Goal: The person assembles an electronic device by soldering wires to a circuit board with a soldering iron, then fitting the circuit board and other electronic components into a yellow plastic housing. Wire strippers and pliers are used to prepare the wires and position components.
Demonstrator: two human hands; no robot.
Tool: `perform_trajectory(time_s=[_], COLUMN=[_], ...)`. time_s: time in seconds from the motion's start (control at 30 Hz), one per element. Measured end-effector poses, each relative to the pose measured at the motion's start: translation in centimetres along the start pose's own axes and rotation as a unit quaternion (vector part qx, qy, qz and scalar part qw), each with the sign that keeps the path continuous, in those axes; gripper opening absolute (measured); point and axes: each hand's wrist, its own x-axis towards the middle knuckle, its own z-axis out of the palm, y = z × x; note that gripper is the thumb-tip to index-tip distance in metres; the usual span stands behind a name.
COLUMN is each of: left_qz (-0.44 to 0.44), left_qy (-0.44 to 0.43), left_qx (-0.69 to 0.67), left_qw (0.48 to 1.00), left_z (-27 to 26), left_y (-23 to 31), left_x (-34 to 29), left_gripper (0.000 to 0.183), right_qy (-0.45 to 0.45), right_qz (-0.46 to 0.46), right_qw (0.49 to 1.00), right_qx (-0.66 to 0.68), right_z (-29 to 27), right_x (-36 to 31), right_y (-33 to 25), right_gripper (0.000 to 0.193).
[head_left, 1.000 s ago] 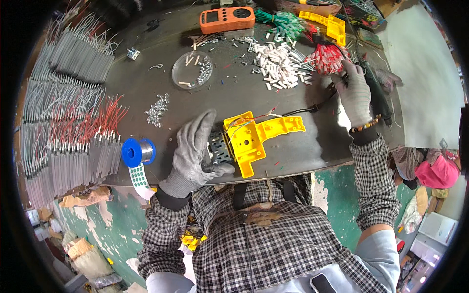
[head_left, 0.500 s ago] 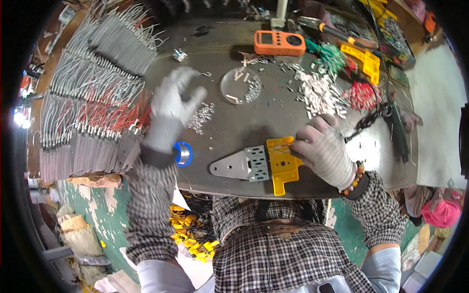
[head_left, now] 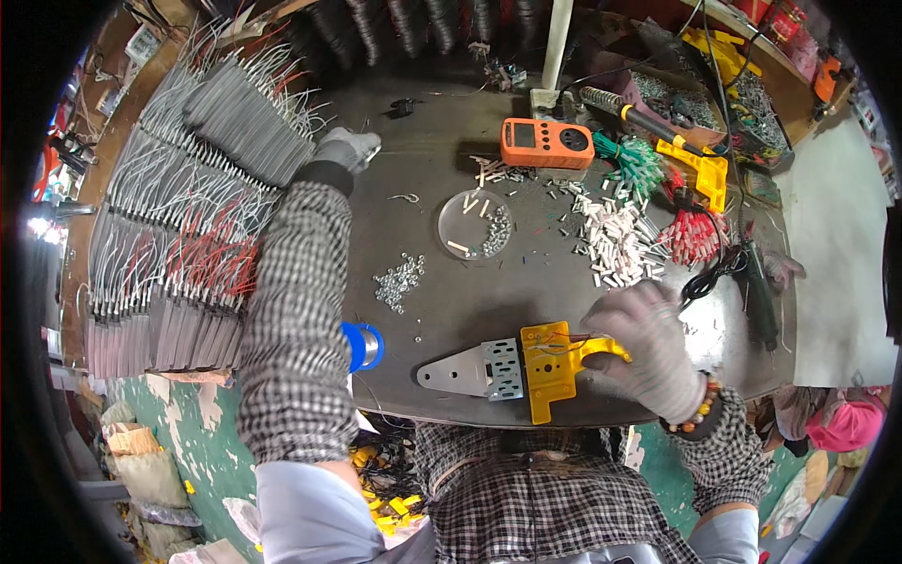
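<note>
My left hand (head_left: 348, 150), in a pale glove, reaches to the far left part of the table. Its fingers are closed on a small light-coloured thing, too hidden to name. My right hand (head_left: 648, 352), gloved and smeared by motion, is at the right arm of a yellow plastic housing (head_left: 550, 376); whether its fingers grip the arm is unclear. Thin wires (head_left: 561, 340) lie across the top of the housing. Against its left side sits a tapered metal plate (head_left: 460, 373) with a slotted end, lying flat near the table's front edge.
Stacked grey strips with leads (head_left: 169, 254) fill the left side. Nuts (head_left: 399, 282), a blue solder spool (head_left: 363, 347) and a round clear dish (head_left: 456, 230) lie mid-table. An orange meter (head_left: 545, 144), white sleeves (head_left: 611, 235), red leads (head_left: 693, 237) and a soldering iron (head_left: 759, 291) are right.
My left hand has moved farther away across the table, over a small shiny thing, and its fingers have closed. My right hand has shifted slightly, showing the housing's right arm. The view has tilted.
</note>
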Motion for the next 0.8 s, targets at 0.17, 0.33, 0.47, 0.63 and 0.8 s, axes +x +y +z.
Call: perform_trajectory(time_s=[0.17, 0.33, 0.47, 0.63, 0.8], left_qz=[0.395, 0.299, 0.381, 0.599, 0.551], left_qy=[-0.128, -0.247, -0.171, -0.174, 0.002], left_qx=[-0.424, -0.533, -0.018, -0.031, 0.082], left_qw=[0.805, 0.752, 0.909, 0.781, 0.83], left_z=[4.8, 10.9, 8.4, 7.7, 8.4], left_y=[5.4, 0.9, -1.5, -2.1, -2.4], left_x=[-22.5, -34.1, -39.7, -43.2, -41.4], left_gripper=[0.037, 0.054, 0.052, 0.026, 0.033], right_qy=[0.23, 0.151, 0.109, 0.143, 0.099], right_qz=[0.025, 0.021, 0.139, 0.093, -0.073], right_qw=[0.971, 0.936, 0.927, 0.957, 0.992], right_qx=[0.061, 0.318, 0.332, 0.236, 0.005], right_z=[-2.0, 1.2, 1.6, 2.2, 0.9], right_x=[1.6, 2.0, -1.1, -3.3, -7.1], right_y=[-0.4, -2.7, -2.2, -4.6, -3.9], right_gripper=[0.051, 0.039, 0.032, 0.037, 0.047])
